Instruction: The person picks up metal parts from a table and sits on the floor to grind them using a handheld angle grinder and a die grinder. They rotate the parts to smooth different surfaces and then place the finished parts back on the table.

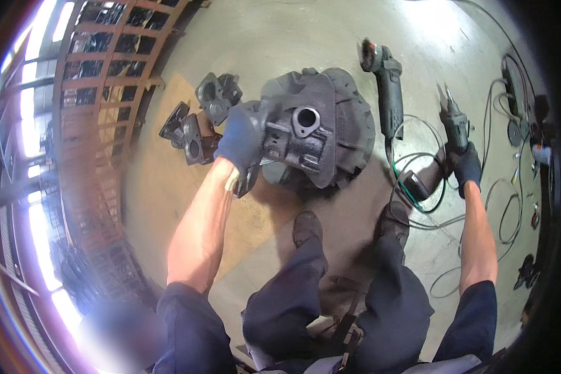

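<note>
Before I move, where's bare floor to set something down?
Bare: grey concrete floor beyond the large black metal casting; tan floor patch left of the left forearm. Crowded: looped cables right of the black angle grinder; small dark castings beside the blue-gloved left hand.

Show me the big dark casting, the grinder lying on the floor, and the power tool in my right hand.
Casting (323, 135): head view, on its upper housing.
Grinder (389, 96): head view, on its dark body.
Power tool (457, 126): head view, on its body.
</note>
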Tool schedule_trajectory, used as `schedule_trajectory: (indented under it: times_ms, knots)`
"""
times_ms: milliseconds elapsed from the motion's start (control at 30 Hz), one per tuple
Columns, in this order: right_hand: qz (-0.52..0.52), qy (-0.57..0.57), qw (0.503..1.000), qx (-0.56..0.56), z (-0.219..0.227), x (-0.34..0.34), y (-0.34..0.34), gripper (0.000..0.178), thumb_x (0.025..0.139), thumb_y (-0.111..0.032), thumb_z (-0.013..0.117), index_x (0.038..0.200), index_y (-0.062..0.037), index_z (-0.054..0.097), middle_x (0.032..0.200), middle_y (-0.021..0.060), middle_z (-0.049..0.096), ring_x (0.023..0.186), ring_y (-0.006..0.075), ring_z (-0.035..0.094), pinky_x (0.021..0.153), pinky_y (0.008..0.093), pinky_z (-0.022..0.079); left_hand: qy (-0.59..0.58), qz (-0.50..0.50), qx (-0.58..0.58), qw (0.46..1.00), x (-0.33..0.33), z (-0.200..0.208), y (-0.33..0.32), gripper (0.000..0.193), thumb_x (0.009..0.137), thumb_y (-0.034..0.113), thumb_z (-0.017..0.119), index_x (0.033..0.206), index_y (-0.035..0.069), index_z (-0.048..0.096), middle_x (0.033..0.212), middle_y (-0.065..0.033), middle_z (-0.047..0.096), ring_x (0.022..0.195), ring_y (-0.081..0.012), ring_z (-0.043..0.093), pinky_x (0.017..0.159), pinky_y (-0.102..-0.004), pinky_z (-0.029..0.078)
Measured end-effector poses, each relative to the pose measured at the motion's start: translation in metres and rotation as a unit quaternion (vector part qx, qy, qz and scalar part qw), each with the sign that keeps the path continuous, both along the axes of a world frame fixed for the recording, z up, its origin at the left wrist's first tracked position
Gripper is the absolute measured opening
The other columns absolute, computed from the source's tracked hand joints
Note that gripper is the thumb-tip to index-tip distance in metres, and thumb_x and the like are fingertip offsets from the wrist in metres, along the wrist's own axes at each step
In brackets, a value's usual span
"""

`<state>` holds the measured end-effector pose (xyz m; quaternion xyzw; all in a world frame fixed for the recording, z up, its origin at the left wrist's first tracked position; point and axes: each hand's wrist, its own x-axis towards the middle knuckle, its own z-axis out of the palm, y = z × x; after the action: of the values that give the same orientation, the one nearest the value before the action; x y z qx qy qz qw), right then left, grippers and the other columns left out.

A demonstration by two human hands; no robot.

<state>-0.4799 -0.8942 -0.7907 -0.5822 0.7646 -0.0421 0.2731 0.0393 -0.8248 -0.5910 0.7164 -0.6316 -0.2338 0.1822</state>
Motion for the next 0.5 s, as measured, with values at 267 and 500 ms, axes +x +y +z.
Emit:
schedule_trajectory:
  times_ms: [267, 500]
  knots:
    - [0.033, 0.059, 0.997, -0.025, -0.014, -0.015, -0.001, 0.052, 0.082, -0.046, 0.071, 0.112, -0.0041, 0.061, 0.107, 0.0254, 0.068, 0.1, 0.0436, 0.066, 0.084, 0.0507, 0.053, 0.391, 0.074, 0.133, 0.908, 0.0, -0.023, -0.023, 0.021, 0.095, 0.013, 0.059, 0.109, 0.002, 0.069, 0.095, -0.0041, 0.07, 0.083, -0.0121, 0.063, 0.073, -0.028, 0.051]
    - [0.013, 0.027, 1.0, 0.002, 0.007, -0.002, -0.003, 0.055, 0.08, -0.049, 0.07, 0.104, 0.0005, 0.065, 0.094, 0.0282, 0.069, 0.09, 0.0435, 0.069, 0.078, 0.0495, 0.053, 0.33, 0.176, 0.142, 0.917, -0.002, -0.025, -0.011, 0.03, 0.097, 0.026, 0.064, 0.111, 0.0, 0.068, 0.093, -0.0014, 0.067, 0.08, -0.0106, 0.061, 0.071, -0.0275, 0.051]
